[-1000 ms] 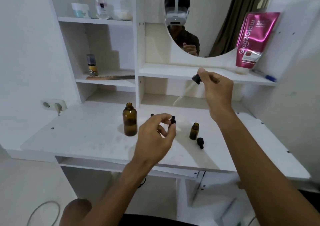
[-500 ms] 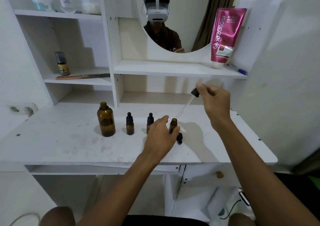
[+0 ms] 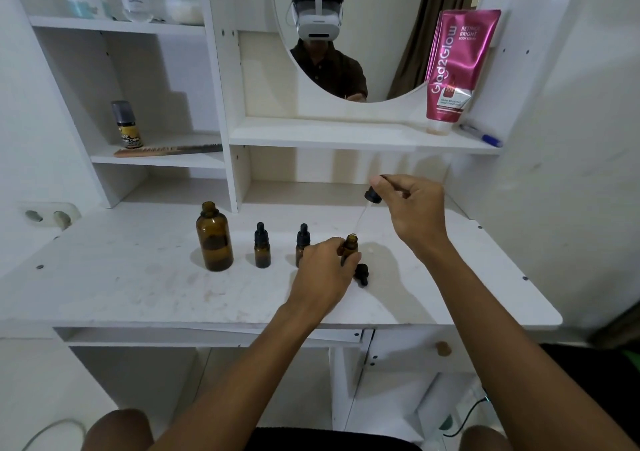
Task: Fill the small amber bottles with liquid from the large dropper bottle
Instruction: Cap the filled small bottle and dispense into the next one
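1. Right hand point(image 3: 414, 208), grip pinched shut on the black rubber bulb of the dropper point(image 3: 372, 195); clear glass pipette slanting down and to the left from that grip, tip just above, perhaps touching, the open mouth of the small amber bottle point(image 3: 349, 247).
2. Left hand point(image 3: 323, 272), grip closed around the lower body of that same bottle, holding it upright on the white desk point(image 3: 138, 277).
3. Deciding relation: bottle mouth below and left of the right grip, straight above the left grip; pipette axis tilted, bottle axis vertical. Probably needing the tip centred in the narrow neck before any squeeze, or a drip onto the desk.
4. Loose black dropper cap point(image 3: 362, 274) lying just right of the left grip, on the desk.
5. Left of the left grip: two capped small bottles point(image 3: 262, 248) point(image 3: 302, 242), then the large dropper bottle point(image 3: 214, 237), uncapped, round-shouldered, partly full.
6. Materials: smooth brown glass, hard and slippery; matte black rubber bulbs; scuffed laminate desk.
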